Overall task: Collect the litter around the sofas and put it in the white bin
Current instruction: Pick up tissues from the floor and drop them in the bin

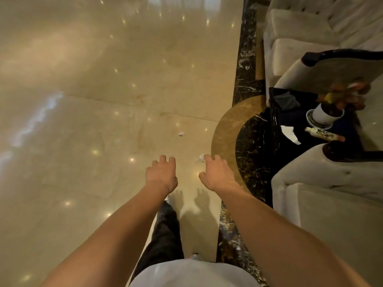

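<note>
Two crumpled white paper scraps lie on the glossy beige floor. One scrap [200, 157] sits just past the fingertips of my right hand [215, 172]; the other scrap [181, 133] lies farther ahead. My left hand [162, 174] hovers beside the right one. Both hands are palm down with fingers spread and hold nothing. A white tissue [289, 133] and a fallen patterned bottle [323, 134] rest on the dark side table [275, 121] between two cream sofas. The white bin is out of sight.
One cream sofa [331, 195] stands at the near right, another sofa [300, 34] at the far right. A potted plant [329, 108] stands on the side table. A dark marble border [246, 59] with a gold arc runs along the sofas. My dark-trousered leg [165, 230] steps forward.
</note>
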Demonstrator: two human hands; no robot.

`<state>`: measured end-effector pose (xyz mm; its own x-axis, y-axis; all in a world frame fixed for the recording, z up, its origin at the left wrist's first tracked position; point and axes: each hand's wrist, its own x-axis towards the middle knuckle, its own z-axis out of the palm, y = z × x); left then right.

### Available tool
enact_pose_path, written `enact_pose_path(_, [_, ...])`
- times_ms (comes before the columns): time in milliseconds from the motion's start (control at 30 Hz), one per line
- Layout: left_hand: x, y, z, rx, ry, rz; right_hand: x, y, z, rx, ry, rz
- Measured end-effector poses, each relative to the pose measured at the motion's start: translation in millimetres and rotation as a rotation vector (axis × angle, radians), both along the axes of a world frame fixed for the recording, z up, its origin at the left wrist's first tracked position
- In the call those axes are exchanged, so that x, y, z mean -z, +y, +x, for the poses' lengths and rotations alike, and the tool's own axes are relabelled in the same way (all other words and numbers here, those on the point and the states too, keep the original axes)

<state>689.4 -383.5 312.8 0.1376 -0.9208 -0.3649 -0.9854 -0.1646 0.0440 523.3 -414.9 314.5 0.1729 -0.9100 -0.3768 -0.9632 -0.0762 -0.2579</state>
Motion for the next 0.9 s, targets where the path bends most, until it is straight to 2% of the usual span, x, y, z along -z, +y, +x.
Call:
enact_pose_path(167, [49, -134, 39, 0.064, 0.027, 0.089, 46, -121, 31, 0.118, 0.022, 0.085])
enact_pose_path(333, [94, -277, 71, 0.025, 0.068, 0.206, 94, -221, 45, 0.312, -0.028, 0.181])
enact_pose_path(500, [138, -386, 61, 0.027, 0.124, 0.352, 133, -295, 36, 0.433, 0.007, 0.31])
enact_pose_path(600, [176, -440, 50, 0.038, 0.155, 0.389, 168, -341, 27, 0.497, -0.042, 0.37])
enact_pose_path(733, [273, -511, 44, 0.049, 0.148, 0.415, 257, -409, 22, 0.602, -0.175, 0.448])
enact_pose_path(833, [379, -552, 54, 0.048, 0.098, 0.426, 354, -444, 28, 0.75, -0.343, 0.522])
enact_pose_path(900, [461, -574, 62, -0.006, 0.123, 0.415, 429, -459, 34, 0.805, -0.37, 0.519])
